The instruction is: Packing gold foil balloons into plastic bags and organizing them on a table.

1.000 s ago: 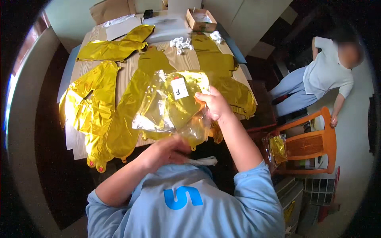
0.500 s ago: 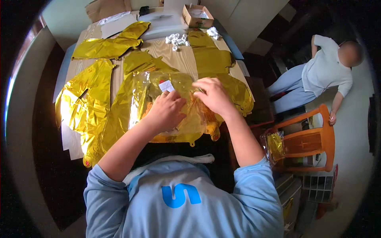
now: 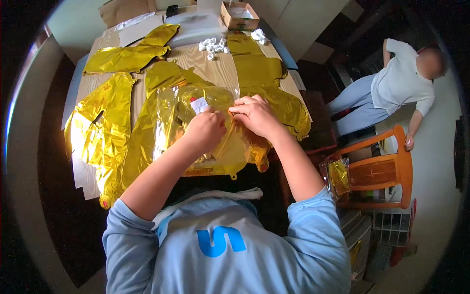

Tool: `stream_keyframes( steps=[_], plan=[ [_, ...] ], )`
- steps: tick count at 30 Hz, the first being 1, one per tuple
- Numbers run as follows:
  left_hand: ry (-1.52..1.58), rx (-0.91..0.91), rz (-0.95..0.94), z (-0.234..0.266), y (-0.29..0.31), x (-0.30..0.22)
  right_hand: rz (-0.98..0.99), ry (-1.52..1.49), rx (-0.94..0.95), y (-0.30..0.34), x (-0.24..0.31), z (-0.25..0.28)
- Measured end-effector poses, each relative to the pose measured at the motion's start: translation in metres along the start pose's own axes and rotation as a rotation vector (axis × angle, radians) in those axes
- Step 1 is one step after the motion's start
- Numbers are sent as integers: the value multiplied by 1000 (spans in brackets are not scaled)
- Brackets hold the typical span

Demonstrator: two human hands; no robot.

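Resting on the near part of the worktop [image 3: 210,68], the clear bag [image 3: 164,105] lies directly in front of the wearer, with yellow foil material showing beneath or through its film. Left hand [image 3: 206,130] is over the middle of the bag, fingers curled inward and pressed together; their tips are hidden under the knuckles, so it cannot be told whether film is caught there. Right hand [image 3: 258,116] is at the right side of the bag, its thumb and fingertips drawn together and apparently pinching film, with folds running down toward the wearer from that spot. The right fingertips point left, toward the left hand, and the two hands are near each other but apart. Governing relation: the greater part of the bag extends left of the right hand, and the left hand is the nearer to its middle. A white label [image 3: 199,105] lies just beyond the left knuckles, on the side away from the body. Long axis of the bag cannot be confirmed, as its near edge merges with the yellow foil. Flat gold foil piece [image 3: 100,120] lies to the left; a second gold foil strip [image 3: 257,71] extends away beyond the right hand.
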State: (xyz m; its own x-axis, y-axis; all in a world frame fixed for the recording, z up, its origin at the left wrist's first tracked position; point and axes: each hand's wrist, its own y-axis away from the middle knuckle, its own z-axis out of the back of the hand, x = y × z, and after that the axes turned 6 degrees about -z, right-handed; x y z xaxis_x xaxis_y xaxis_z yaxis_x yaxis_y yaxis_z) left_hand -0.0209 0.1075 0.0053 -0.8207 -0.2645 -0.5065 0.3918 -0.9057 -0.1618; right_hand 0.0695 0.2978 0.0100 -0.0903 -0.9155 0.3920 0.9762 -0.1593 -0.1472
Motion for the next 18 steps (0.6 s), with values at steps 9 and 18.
stream_keyframes(
  steps=[9, 18],
  plan=[
    [-231, -102, -281, -4, 16, -1, 4, 8, -28, 5, 1, 0],
    [-243, -125, -299, -14, 6, -5, -3, 6, -8, 1, -3, -3]
  ],
)
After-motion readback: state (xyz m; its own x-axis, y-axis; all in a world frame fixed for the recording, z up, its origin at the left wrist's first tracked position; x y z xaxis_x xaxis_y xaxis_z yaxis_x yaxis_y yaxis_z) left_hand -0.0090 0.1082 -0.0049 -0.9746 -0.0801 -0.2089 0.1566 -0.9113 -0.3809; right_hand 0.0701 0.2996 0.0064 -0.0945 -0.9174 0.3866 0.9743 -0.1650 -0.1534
